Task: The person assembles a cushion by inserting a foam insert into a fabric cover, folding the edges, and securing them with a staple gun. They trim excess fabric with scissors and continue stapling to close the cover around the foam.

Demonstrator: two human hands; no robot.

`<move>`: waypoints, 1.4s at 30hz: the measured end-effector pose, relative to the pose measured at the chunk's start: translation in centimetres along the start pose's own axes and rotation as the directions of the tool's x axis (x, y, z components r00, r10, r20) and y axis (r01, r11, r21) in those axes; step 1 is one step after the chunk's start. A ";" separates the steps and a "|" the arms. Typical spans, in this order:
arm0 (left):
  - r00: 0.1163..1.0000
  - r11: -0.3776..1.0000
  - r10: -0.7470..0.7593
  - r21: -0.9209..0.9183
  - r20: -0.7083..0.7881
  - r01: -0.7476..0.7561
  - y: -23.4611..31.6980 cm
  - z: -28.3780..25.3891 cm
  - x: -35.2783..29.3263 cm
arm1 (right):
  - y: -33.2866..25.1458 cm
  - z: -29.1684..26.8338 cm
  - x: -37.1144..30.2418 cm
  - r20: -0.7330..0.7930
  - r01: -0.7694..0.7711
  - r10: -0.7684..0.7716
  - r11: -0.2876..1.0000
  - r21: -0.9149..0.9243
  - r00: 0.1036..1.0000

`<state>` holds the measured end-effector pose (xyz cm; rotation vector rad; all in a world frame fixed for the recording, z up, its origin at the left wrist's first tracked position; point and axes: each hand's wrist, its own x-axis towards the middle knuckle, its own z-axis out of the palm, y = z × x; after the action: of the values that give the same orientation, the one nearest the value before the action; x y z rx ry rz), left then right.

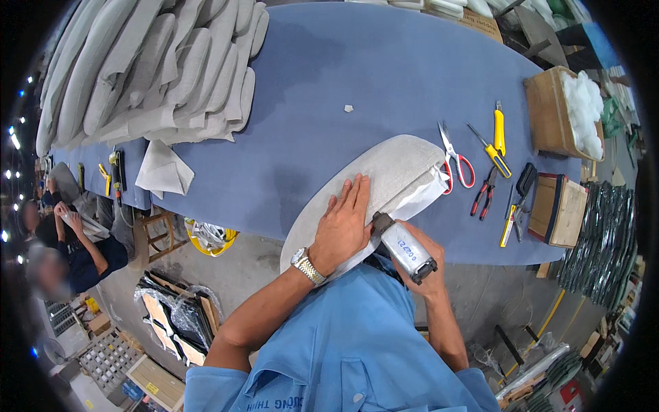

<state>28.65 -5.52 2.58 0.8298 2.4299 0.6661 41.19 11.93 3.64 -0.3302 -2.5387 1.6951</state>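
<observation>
A grey fabric-covered cushion panel [391,161] with a curved outline lies at the table's near edge and reaches back over my lap. My left hand [343,223] rests flat on its fabric, fingers stretched out. In my right hand [427,250] is a silver and black staple gun [403,247], its nose at the panel's near edge beside my left hand. Most of its handle is hidden in my grip. A white lining flap [420,196] shows along the panel's right side. Red-handled scissors [449,159] lie close to the panel's far right corner.
Grey padded panels [165,69] are piled at the far left of the blue table [309,69]. To the right lie a yellow screwdriver [495,156], a yellow cutter [499,130], pliers [486,194] and a box of white stuffing [549,117]. Another person [82,240] works at the left.
</observation>
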 end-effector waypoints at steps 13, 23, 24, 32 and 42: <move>0.998 0.999 -0.018 -0.038 -0.055 0.016 0.5 0.8 -0.1 | -1.0 -0.2 0.3 0.092 -0.191 0.183 0.977 0.096 0.979; 0.946 0.931 0.266 -0.304 0.184 -0.203 -1.5 -2.1 -0.4 | 6.6 0.6 -1.9 0.008 -0.113 0.114 0.980 0.166 0.993; 0.957 0.874 0.231 -0.470 0.174 -0.126 -2.9 -1.9 -0.6 | 6.7 0.8 -1.9 0.026 -0.120 0.117 0.975 0.184 0.993; 0.973 0.914 0.064 -0.405 0.222 0.032 -5.6 1.2 -0.3 | 7.9 0.4 -0.5 0.044 -0.094 0.087 0.972 0.217 0.995; 0.987 0.950 -0.108 -0.282 0.116 0.137 -1.4 -0.3 -2.1 | 6.9 1.4 -1.3 0.003 -0.160 0.165 0.952 0.263 0.986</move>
<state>29.33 -7.97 2.62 0.5738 2.2041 0.8841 43.21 12.91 -3.20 -0.5440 -2.2886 2.0461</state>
